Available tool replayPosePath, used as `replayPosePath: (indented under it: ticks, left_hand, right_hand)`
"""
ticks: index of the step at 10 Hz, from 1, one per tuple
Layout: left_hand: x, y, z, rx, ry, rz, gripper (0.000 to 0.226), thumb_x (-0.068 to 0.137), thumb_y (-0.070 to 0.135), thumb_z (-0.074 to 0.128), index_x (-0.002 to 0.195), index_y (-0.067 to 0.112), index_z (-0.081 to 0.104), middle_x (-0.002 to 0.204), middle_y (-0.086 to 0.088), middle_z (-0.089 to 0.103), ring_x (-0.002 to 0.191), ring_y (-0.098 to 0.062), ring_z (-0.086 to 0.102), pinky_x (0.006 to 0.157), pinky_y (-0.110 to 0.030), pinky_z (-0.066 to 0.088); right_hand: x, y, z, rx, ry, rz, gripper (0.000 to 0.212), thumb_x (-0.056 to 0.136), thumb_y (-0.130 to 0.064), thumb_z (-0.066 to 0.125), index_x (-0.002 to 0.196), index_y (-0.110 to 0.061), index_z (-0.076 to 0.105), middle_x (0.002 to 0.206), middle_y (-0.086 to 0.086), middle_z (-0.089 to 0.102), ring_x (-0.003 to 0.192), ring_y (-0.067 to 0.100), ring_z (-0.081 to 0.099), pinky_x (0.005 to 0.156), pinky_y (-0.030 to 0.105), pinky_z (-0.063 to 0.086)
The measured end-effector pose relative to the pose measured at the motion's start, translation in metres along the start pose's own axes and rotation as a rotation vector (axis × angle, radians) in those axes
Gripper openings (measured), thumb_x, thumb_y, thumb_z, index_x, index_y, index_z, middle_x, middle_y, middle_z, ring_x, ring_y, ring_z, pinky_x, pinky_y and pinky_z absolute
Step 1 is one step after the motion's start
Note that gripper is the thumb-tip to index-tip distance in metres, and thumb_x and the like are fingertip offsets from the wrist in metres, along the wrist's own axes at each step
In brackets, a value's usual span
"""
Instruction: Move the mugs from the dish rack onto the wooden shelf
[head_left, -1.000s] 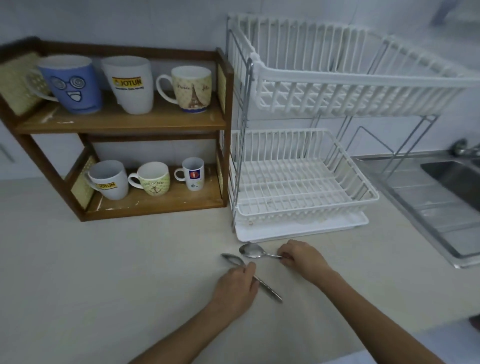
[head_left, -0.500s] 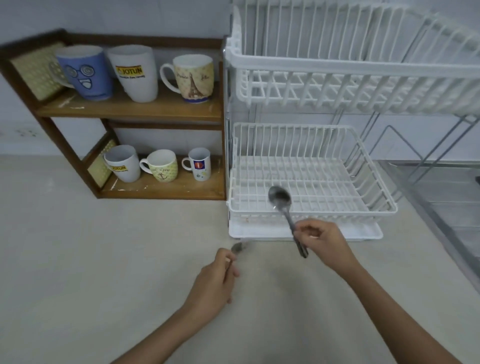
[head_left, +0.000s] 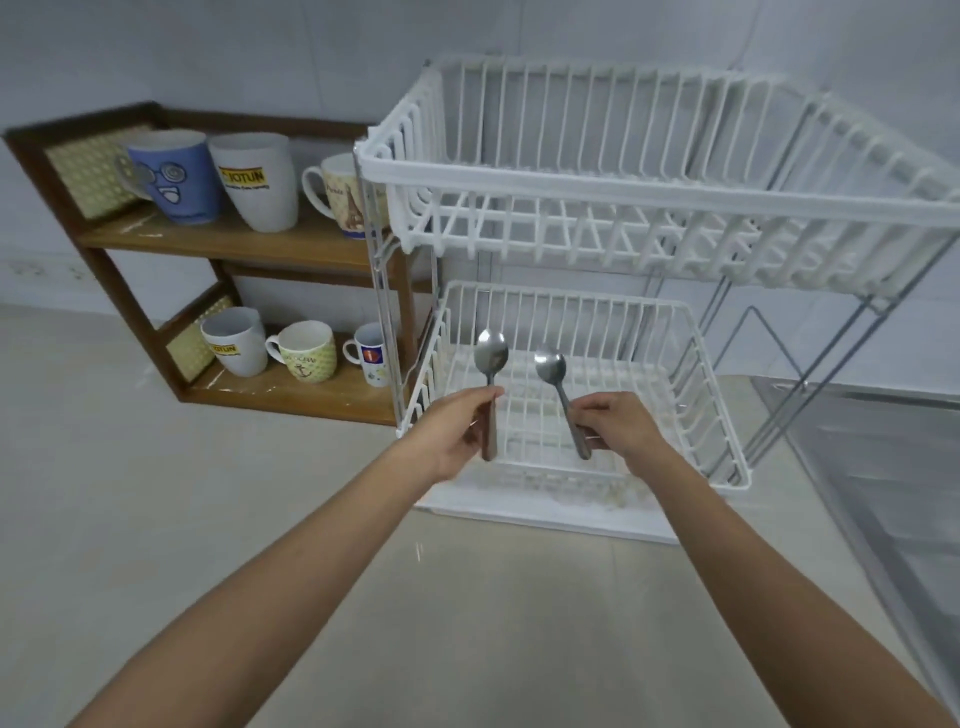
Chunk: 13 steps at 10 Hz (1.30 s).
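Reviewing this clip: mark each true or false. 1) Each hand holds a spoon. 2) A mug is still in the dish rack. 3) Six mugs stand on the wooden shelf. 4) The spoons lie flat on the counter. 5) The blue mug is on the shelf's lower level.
1) True: left hand grips the left spoon, right hand the right spoon.
2) False: the dish rack holds no mugs.
3) True: three per level of the shelf.
4) False: both are held up, bowls upward.
5) False: the blue mug is on top.

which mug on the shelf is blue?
The blue mug with the cartoon face, leftmost on the top tier of the wooden shelf. The other five mugs are white or cream.
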<state>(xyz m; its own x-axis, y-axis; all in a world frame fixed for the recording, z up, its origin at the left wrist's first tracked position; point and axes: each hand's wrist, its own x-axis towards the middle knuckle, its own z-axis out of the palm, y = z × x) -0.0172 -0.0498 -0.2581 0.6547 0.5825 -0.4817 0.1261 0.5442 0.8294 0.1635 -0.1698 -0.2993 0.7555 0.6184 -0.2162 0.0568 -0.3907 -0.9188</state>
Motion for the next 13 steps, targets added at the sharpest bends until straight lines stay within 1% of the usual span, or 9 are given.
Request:
replayPosePath:
  ticks: [1, 3, 4, 5, 8, 9, 10, 11, 13]
  left_hand:
    - [0.023, 0.002, 0.01, 0.071, 0.044, -0.027, 0.013, 0.092, 0.01, 0.06, 0.079, 0.01, 0.063, 0.067, -0.002, 0.052, 0.056, -0.007, 0.046, 0.043, -0.012, 0.044]
    - [0.06, -0.011, 0.02, 0.324, 0.185, -0.096, 0.01, 0.089, -0.002, 0.061, 0.099, -0.004, 0.061, 0.078, -0.011, 0.06, 0.061, -0.012, 0.059, 0.05, -0.016, 0.054]
    - [0.077, -0.016, 0.023, 0.372, 0.207, -0.1, 0.008, 0.088, -0.006, 0.059, 0.096, -0.004, 0.06, 0.091, -0.019, 0.06, 0.065, -0.017, 0.06, 0.066, -0.023, 0.056]
    - [0.083, -0.018, 0.025, 0.369, 0.217, -0.085, 0.009, 0.088, -0.008, 0.059, 0.083, -0.001, 0.058, 0.096, -0.021, 0.058, 0.067, -0.019, 0.06, 0.07, -0.026, 0.055]
    - [0.097, -0.025, 0.022, 0.579, 0.271, -0.032, 0.015, 0.083, 0.0, 0.064, 0.098, -0.003, 0.064, 0.092, -0.017, 0.064, 0.071, -0.024, 0.067, 0.075, -0.034, 0.06]
    - [0.091, -0.024, 0.021, 0.601, 0.275, -0.013, 0.004, 0.084, 0.001, 0.064, 0.088, 0.003, 0.064, 0.092, -0.015, 0.064, 0.066, -0.02, 0.067, 0.067, -0.029, 0.06]
    - [0.083, -0.02, 0.017, 0.699, 0.263, 0.066, 0.015, 0.087, 0.006, 0.06, 0.073, 0.012, 0.059, 0.087, -0.012, 0.064, 0.071, -0.025, 0.07, 0.07, -0.035, 0.061]
    - [0.076, -0.016, 0.014, 0.819, 0.262, 0.174, 0.016, 0.089, 0.012, 0.057, 0.073, 0.012, 0.061, 0.085, -0.011, 0.067, 0.078, -0.029, 0.072, 0.076, -0.041, 0.06]
    - [0.054, -0.024, -0.008, 1.004, 0.237, 0.554, 0.013, 0.09, 0.015, 0.054, 0.093, 0.012, 0.066, 0.096, -0.005, 0.071, 0.089, -0.023, 0.065, 0.081, -0.037, 0.053]
  right_hand:
    - [0.013, 0.001, 0.005, -0.029, 0.002, 0.029, 0.007, 0.082, 0.0, 0.069, 0.088, 0.001, 0.074, 0.059, 0.006, 0.065, 0.045, 0.011, 0.06, 0.044, 0.02, 0.05]
    - [0.03, 0.007, 0.025, -0.13, -0.066, 0.023, 0.008, 0.081, -0.002, 0.07, 0.087, -0.001, 0.074, 0.059, 0.006, 0.064, 0.047, 0.014, 0.056, 0.044, 0.019, 0.043]
    - [0.036, 0.012, 0.034, -0.204, -0.046, -0.013, 0.009, 0.081, -0.008, 0.07, 0.088, -0.008, 0.076, 0.08, 0.007, 0.073, 0.067, 0.017, 0.064, 0.059, 0.022, 0.046]
    - [0.039, 0.012, 0.037, -0.298, -0.031, -0.048, 0.008, 0.082, -0.013, 0.069, 0.086, -0.013, 0.076, 0.087, 0.003, 0.074, 0.077, 0.016, 0.065, 0.065, 0.021, 0.044]
    - [0.036, 0.01, 0.043, -0.498, -0.033, -0.07, 0.021, 0.081, -0.007, 0.055, 0.08, -0.013, 0.075, 0.085, 0.006, 0.075, 0.079, 0.023, 0.069, 0.073, 0.032, 0.058]
    - [0.036, 0.01, 0.041, -0.494, -0.032, -0.076, 0.02, 0.082, -0.007, 0.055, 0.083, -0.012, 0.075, 0.089, 0.006, 0.075, 0.082, 0.023, 0.068, 0.073, 0.031, 0.057]
    - [0.029, 0.006, 0.037, -0.504, -0.007, -0.098, 0.02, 0.085, -0.01, 0.054, 0.087, -0.009, 0.074, 0.094, 0.009, 0.074, 0.086, 0.025, 0.067, 0.075, 0.031, 0.056]
    - [0.021, 0.003, 0.035, -0.537, -0.006, -0.111, 0.023, 0.087, -0.011, 0.05, 0.09, -0.009, 0.074, 0.096, 0.01, 0.074, 0.089, 0.027, 0.066, 0.079, 0.035, 0.057]
    - [-0.006, -0.009, 0.045, -0.508, 0.101, -0.114, 0.03, 0.086, -0.01, 0.047, 0.099, -0.02, 0.071, 0.095, 0.002, 0.071, 0.083, 0.024, 0.067, 0.073, 0.035, 0.058]
